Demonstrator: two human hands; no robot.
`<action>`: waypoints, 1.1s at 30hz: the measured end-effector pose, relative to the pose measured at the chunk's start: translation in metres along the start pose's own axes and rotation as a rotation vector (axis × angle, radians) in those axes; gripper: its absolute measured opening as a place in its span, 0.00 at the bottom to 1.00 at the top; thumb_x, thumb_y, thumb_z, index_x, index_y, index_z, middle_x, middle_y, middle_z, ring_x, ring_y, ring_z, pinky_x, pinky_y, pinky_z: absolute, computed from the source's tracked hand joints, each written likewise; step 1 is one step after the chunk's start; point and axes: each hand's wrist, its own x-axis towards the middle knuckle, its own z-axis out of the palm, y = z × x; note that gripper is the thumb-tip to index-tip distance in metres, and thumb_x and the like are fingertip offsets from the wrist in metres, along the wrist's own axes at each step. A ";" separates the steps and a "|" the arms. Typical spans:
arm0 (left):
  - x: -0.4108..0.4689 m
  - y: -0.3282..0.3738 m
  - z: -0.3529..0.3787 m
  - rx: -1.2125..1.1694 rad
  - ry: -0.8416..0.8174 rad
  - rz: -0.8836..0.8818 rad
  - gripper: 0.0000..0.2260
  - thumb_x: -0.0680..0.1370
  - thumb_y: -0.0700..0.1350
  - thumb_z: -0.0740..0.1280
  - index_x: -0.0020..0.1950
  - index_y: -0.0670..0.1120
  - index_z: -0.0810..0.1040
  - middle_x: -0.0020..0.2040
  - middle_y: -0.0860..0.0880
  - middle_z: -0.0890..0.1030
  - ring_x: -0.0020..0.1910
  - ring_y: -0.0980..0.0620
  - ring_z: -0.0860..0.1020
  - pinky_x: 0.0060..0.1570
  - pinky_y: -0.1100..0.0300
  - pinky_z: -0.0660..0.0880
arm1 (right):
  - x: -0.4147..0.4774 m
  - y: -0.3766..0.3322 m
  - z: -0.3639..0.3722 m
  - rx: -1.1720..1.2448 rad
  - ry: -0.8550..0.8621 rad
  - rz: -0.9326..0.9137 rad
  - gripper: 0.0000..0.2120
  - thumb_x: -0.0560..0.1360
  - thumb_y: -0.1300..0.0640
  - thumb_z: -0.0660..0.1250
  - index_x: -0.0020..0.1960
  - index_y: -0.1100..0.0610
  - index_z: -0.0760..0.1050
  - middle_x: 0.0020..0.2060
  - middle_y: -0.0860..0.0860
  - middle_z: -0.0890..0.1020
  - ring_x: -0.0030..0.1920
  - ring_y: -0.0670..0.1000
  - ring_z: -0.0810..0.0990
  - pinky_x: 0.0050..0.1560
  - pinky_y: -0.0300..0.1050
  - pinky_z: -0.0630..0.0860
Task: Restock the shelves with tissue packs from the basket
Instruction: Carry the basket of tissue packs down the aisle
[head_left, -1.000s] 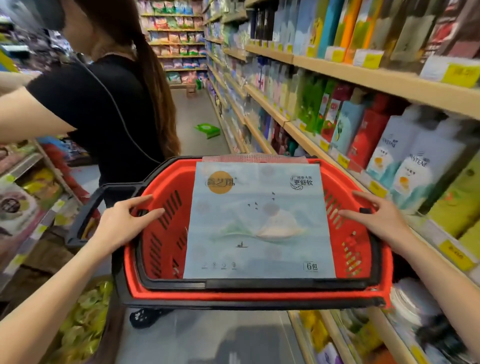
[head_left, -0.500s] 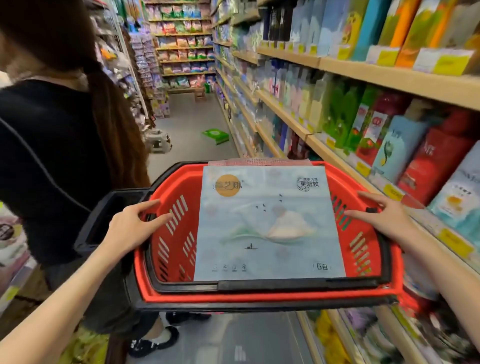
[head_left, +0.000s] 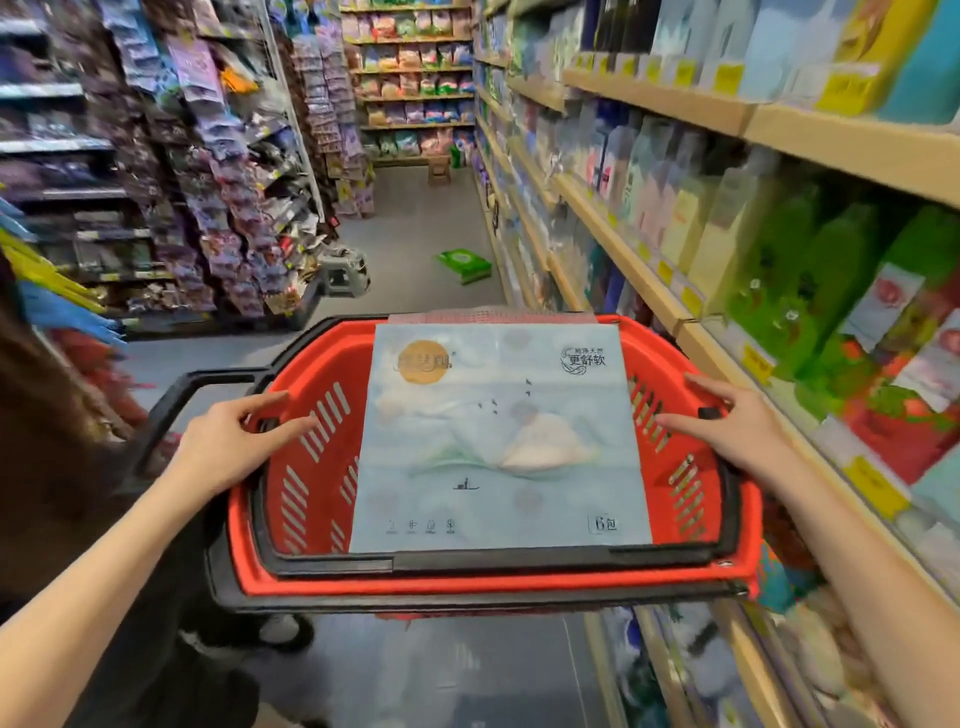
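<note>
1. So there's a red basket (head_left: 306, 467) with black trim held out front in a store aisle, and a big pale-blue tissue pack (head_left: 498, 441) lies flat on top of it, covering most of the middle. Printed side up, with an orange circle logo and a little mountain scene.
2. The left hand (head_left: 234, 441) rests on the basket's left rim, fingers spread loose and draped over the edge. It's not closed tight around anything, more a flat, open hold on the rim.
3. The right hand (head_left: 727, 421) does the same on the right rim, fingers splayed wide, palm down on the edge. Neither hand touches the tissue pack.
4. The shelves (head_left: 649, 275) run along the right side, wooden edges with yellow price tags, packed with upright packs in green, blue and red.
5. Further down the aisle a green pack (head_left: 464, 265) lies on the floor (head_left: 415, 228), near a small stool (head_left: 343, 270).
6. Someone in dark clothes (head_left: 62, 467) stands just beside the basket on the left, partly cut off.
</note>
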 end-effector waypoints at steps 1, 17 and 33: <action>0.013 0.003 0.001 -0.012 0.000 -0.012 0.33 0.61 0.71 0.67 0.62 0.58 0.77 0.56 0.46 0.82 0.51 0.45 0.81 0.51 0.50 0.78 | 0.018 -0.003 0.004 0.007 -0.010 -0.001 0.35 0.57 0.50 0.80 0.63 0.54 0.75 0.57 0.51 0.80 0.55 0.48 0.76 0.57 0.44 0.70; 0.315 -0.017 0.006 -0.043 0.037 -0.054 0.38 0.55 0.74 0.68 0.62 0.58 0.77 0.57 0.49 0.82 0.47 0.51 0.80 0.44 0.56 0.74 | 0.297 -0.061 0.144 -0.006 -0.120 0.010 0.50 0.43 0.33 0.75 0.63 0.51 0.74 0.54 0.50 0.82 0.54 0.49 0.79 0.59 0.52 0.74; 0.652 -0.019 0.002 0.030 0.062 -0.099 0.35 0.57 0.72 0.70 0.62 0.62 0.75 0.40 0.54 0.81 0.33 0.49 0.82 0.37 0.53 0.79 | 0.614 -0.112 0.307 0.040 -0.100 -0.056 0.37 0.58 0.54 0.80 0.65 0.56 0.72 0.58 0.54 0.79 0.51 0.47 0.75 0.52 0.39 0.67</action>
